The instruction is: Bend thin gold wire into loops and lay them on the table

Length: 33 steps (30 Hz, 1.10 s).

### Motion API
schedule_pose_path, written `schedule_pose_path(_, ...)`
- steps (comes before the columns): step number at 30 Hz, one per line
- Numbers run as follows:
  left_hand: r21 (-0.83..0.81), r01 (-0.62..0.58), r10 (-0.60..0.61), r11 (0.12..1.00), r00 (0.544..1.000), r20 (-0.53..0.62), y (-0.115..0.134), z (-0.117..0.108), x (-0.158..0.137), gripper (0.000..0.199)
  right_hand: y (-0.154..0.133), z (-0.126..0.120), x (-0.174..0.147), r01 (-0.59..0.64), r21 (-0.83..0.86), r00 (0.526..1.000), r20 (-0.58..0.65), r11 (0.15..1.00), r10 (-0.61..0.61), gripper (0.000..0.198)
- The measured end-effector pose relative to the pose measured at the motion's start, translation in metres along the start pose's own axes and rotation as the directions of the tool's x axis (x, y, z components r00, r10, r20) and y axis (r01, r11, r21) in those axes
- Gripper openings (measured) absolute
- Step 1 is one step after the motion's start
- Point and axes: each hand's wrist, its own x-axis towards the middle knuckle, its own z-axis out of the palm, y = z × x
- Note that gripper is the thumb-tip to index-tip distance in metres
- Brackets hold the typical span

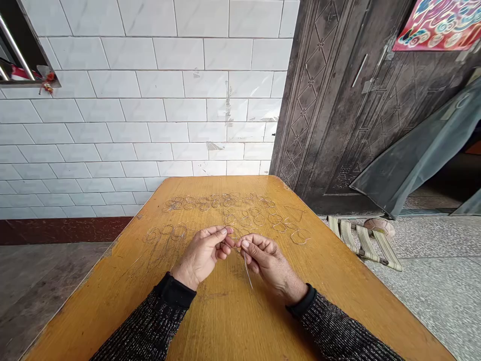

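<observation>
My left hand (208,250) and my right hand (267,258) meet over the middle of the wooden table, fingertips close together. Between them runs a thin wire (247,271), pinched by both hands. Its loose end hangs down below my right fingers, slightly bent. The part of the wire inside the fingers is hidden. Just beyond my hands lie several thin wire loops (257,216), many shaped like paired rings. More wire loops (178,231) with long tails lie to the left of my left hand.
The table (225,321) reaches to a white tiled wall (161,110). A dark carved door (319,100) stands at the right, with a grey curtain (421,150) beside it. A stool with striped webbing (364,240) is on the floor right of the table.
</observation>
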Motion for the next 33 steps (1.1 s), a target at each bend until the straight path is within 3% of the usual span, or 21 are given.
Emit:
schedule_pose_path(6, -0.035, 0.035, -0.03, 0.999, 0.99, 0.134, -0.0001, -0.0034, -0.0027, 0.025, 0.0023, -0.0025, 0.0016, -0.043, 0.061, 0.999, -0.017, 0.997, 0.044, 0.028)
schedule_pose_path(13, 0.013, 0.002, -0.003, 1.0, 0.995, 0.1, -0.0022, -0.0036, -0.0011, 0.022, -0.0008, -0.0004, 0.0013, 0.007, -0.187, 0.998, -0.058, 0.982, -0.018, 0.034)
schedule_pose_path(28, -0.03, -0.016, 0.02, 0.999, 0.99, 0.136, -0.0027, -0.0044, -0.001, 0.022, -0.0047, 0.0015, 0.0013, 0.004, -0.221, 0.998, -0.061, 0.975, -0.018, 0.037)
schedule_pose_path(33, 0.035, -0.03, 0.025, 0.999, 0.993, 0.115, 0.0007, -0.0042, -0.0018, 0.032, -0.0006, -0.0011, 0.0026, 0.005, -0.235, 0.997, -0.07, 0.972, -0.022, 0.036)
